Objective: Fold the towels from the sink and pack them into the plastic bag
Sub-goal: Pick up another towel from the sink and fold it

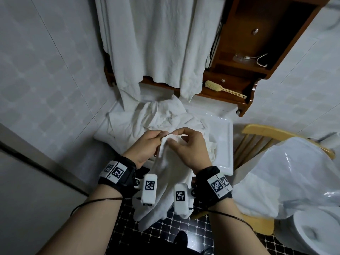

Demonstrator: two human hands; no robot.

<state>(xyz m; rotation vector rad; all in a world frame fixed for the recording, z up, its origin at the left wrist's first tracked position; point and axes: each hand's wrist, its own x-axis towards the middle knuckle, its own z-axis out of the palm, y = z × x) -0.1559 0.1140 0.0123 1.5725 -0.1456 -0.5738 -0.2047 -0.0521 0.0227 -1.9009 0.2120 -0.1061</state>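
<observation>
A white towel (166, 179) hangs from both hands in front of the sink, its lower end dangling above the dark tiled floor. My left hand (145, 147) pinches its top edge from the left. My right hand (189, 149) pinches the same edge from the right, fingers curled over the cloth. Behind them a heap of crumpled white towels (156, 116) fills the white sink (225, 144). The translucent plastic bag (287, 179) sits on a wooden chair at the right, its mouth facing up.
White cloths (156, 43) hang over a rail above the sink. A wooden wall cabinet (257, 43) holds a brush (223, 89) on its shelf. A wooden chair (257, 142) stands right of the sink and a toilet (312, 234) at bottom right. Tiled walls close both sides.
</observation>
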